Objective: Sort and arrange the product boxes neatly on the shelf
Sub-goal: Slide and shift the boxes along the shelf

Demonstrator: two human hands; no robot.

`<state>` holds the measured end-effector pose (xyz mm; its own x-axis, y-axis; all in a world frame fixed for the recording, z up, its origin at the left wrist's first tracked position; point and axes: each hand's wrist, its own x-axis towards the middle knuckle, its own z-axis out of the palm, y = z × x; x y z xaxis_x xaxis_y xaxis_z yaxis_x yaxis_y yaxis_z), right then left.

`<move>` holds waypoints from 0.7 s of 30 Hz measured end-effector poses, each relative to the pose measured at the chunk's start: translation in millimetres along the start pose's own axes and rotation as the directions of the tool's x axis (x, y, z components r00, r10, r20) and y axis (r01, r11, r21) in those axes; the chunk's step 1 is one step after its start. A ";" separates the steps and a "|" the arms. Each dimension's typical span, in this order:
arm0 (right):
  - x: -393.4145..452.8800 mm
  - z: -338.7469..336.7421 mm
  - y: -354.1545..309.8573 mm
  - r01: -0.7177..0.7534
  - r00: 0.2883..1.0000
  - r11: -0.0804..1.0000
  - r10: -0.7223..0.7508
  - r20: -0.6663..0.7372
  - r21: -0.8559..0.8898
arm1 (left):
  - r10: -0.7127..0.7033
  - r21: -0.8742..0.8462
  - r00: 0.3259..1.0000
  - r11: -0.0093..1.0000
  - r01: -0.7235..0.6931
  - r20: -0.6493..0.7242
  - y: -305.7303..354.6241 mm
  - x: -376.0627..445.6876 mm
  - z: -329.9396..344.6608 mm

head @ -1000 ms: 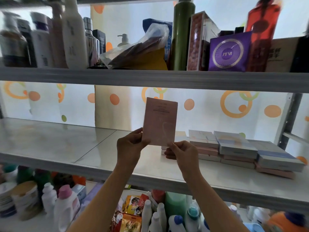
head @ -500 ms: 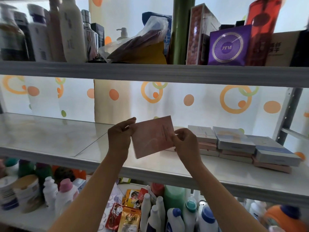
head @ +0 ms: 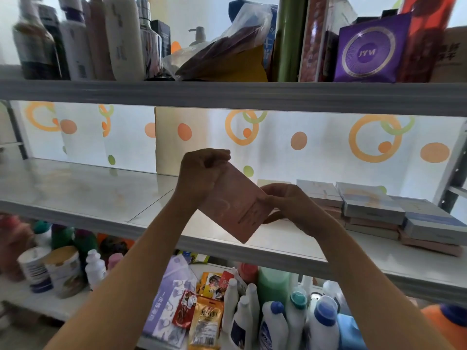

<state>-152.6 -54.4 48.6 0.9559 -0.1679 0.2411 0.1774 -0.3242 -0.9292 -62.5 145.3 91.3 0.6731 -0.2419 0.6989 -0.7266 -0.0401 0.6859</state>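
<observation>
Above shelf [head: 75, 195], pink box [head: 232, 210] between hands [head: 249, 188]

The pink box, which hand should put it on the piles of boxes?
Probably the right hand. It grips the pink box on the side nearest the stacked boxes, which lie to the right on the middle shelf. The left hand holds the far upper corner.

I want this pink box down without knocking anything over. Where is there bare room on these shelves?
The middle shelf lies bare from its left end up to both hands, the left hand and right hand, which hold the pink box. Right of them the stacked boxes fill it. The top shelf and bottom shelf are crowded.
</observation>
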 end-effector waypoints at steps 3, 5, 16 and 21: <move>-2.1 4.1 6.1 -0.017 0.999 0.993 0.020 -0.030 0.116 | 0.129 0.211 0.992 0.969 -0.129 0.013 1.8 -6.7 12.5; -3.6 6.4 9.6 -0.018 0.998 0.975 0.033 -0.061 0.220 | 0.284 0.332 0.959 0.903 -0.272 0.013 1.5 -18.0 19.9; -4.5 12.8 7.5 0.027 0.998 0.775 0.019 -0.065 0.632 | 0.222 0.424 0.973 0.877 -0.225 0.059 -31.3 -62.3 39.1; -3.3 27.6 9.1 0.145 0.944 0.975 -0.084 -0.320 0.171 | -0.055 0.179 0.989 0.983 0.030 0.138 -4.6 -54.3 39.6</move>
<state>-147.7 -31.2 31.7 0.8118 -0.4294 0.3957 0.3517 -0.1812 -0.9184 -101.2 120.2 42.2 0.6865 -0.3711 0.6253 -0.7192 -0.2199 0.6591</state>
